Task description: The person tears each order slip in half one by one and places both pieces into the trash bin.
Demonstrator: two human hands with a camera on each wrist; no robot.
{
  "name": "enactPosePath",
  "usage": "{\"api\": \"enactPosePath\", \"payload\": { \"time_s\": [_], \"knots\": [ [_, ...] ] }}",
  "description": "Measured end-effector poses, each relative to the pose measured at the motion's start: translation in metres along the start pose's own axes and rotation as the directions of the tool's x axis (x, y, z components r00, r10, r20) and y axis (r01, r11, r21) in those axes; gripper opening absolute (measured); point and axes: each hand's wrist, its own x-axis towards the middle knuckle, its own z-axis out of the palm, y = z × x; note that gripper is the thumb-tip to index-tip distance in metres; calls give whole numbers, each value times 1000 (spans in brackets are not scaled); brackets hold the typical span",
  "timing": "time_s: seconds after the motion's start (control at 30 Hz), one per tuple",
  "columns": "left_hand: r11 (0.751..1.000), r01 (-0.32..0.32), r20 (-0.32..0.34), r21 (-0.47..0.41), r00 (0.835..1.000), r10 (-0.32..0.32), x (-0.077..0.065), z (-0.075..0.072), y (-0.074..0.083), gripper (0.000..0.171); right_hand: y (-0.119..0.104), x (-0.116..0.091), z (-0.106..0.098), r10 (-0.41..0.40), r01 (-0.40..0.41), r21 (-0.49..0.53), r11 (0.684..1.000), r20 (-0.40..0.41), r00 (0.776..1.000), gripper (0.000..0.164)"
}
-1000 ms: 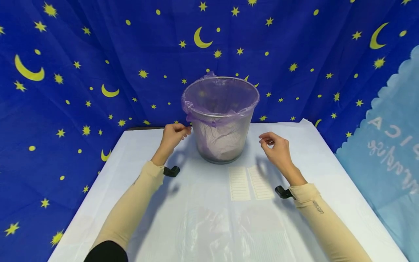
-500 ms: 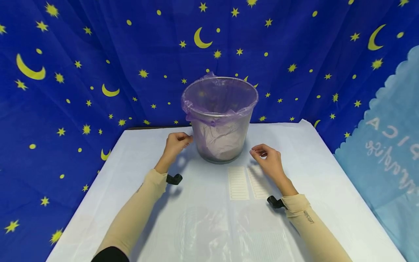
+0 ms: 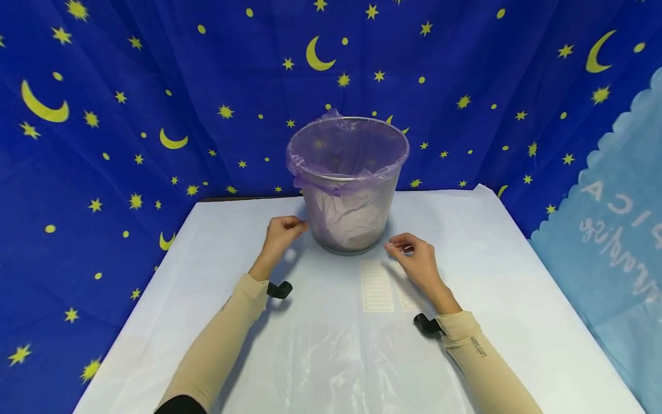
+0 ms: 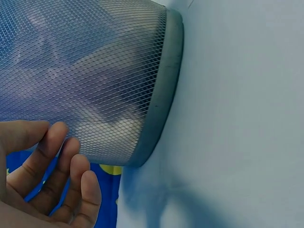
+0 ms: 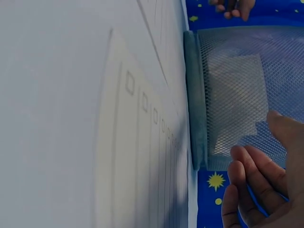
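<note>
A silver wire-mesh wastebasket (image 3: 380,210) stands upright near the table's back edge. Its purple bin liner (image 3: 341,188) is folded over the rim, and pale crumpled material shows through the mesh. Just left of the basket, my left hand (image 3: 281,237) hovers with thumb and index finger close together; nothing shows between them. In the left wrist view its loosely bent fingers (image 4: 61,166) are beside the mesh. My right hand (image 3: 418,263) is at the basket's lower right, above the lined papers, fingers loosely bent. The right wrist view shows its thumb (image 5: 280,126) apart from the fingers, holding nothing.
Two lined paper sheets with small checkboxes, a left one (image 3: 376,287) and a right one (image 3: 408,296), lie flat before the basket. A clear plastic sheet (image 3: 331,362) covers the white table (image 3: 496,276). Behind hangs a blue star-patterned curtain (image 3: 233,69).
My right hand has moved left and toward me, over the right paper. The left hand has shifted slightly right and nearer to me. The wastebasket has stayed in place.
</note>
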Motion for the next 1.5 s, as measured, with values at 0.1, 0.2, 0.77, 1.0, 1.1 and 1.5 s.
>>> {"api": "enactPosePath", "payload": {
  "time_s": [0.1, 0.2, 0.77, 1.0, 1.1, 1.5],
  "knots": [
    [1000, 14, 12, -12, 1000, -14, -1, 3, -3, 19, 1, 1, 0, 8, -8, -4, 1000, 8, 1000, 21],
    [999, 38, 16, -17, 999, -38, -3, 6, -7, 20, 2, 1, 1, 12, -12, -1, 1000, 20, 1000, 20],
    [993, 28, 29, -113, 999, -25, -27, 16, -46, 25, 15, -15, 10, 3, -2, -15, 1000, 69, 998, 23],
    [994, -46, 55, -99, 997, 52, -28, 17, -53, 24, 15, -14, 9, -104, 131, -131, 983, 195, 975, 45],
    [992, -57, 25, -113, 998, 60, -29, 20, -51, 21, 14, -12, 9, -120, 161, -149, 976, 248, 961, 55],
    [997, -66, 49, -30, 996, 68, -37, 33, -51, 12, 14, -15, 16, -126, 202, -210, 956, 328, 936, 66]
  ]
}}
